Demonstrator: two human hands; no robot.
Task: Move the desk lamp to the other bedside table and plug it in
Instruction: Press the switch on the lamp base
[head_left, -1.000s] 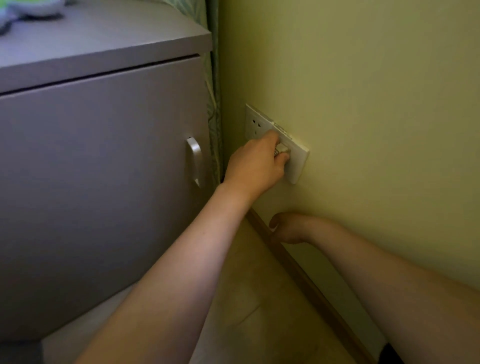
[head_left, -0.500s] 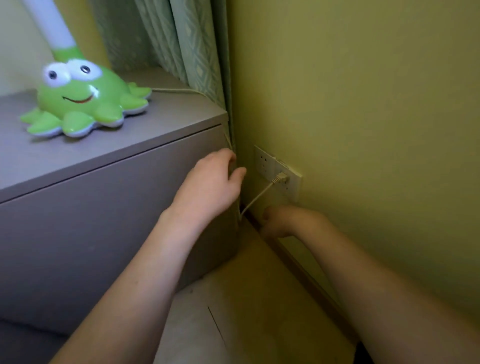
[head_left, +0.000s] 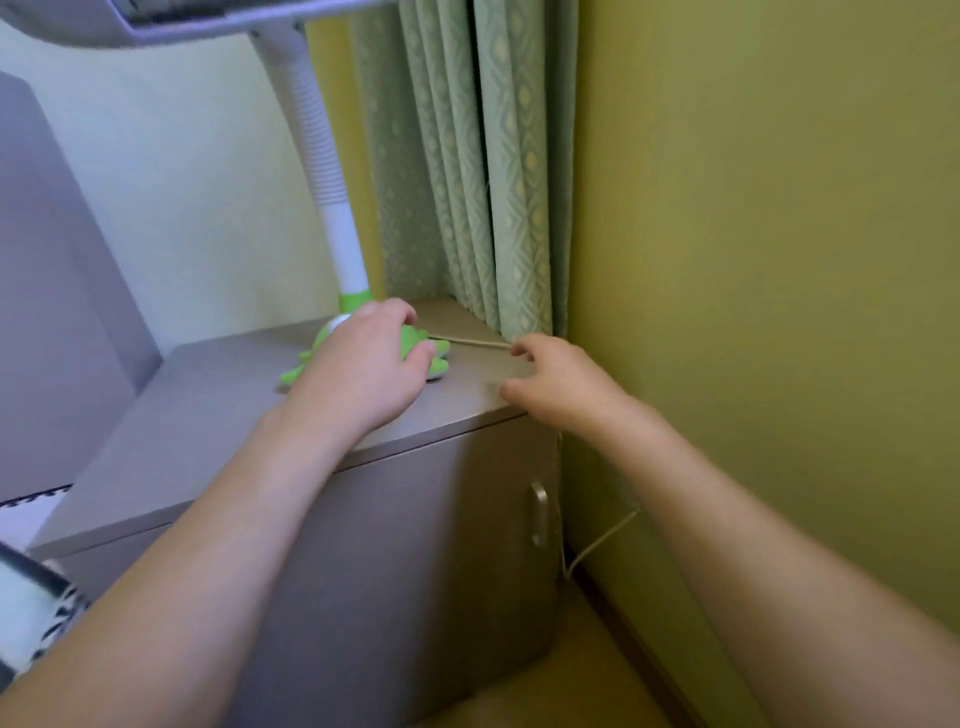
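Nearest, two bare forearms reach forward from the bottom edge; half a second ago both hands were low by the wall socket, and now they are up on the bedside table (head_left: 208, 415), a plain grey cabinet with a smooth matte top and a small metal door handle (head_left: 540, 514). A thin pale cord (head_left: 597, 545) loops down between the cabinet's side and the yellow-green wall (head_left: 779, 260). The left hand (head_left: 363, 374) lies palm-down over the desk lamp (head_left: 332, 223), fingers cupped around its glossy green creature-shaped base. The right hand (head_left: 561, 384), just beside it, pinches the cord where it runs taut from the base. Beyond, the lamp's ribbed white neck rises upright before a pleated green curtain (head_left: 467, 156) with a diamond pattern.
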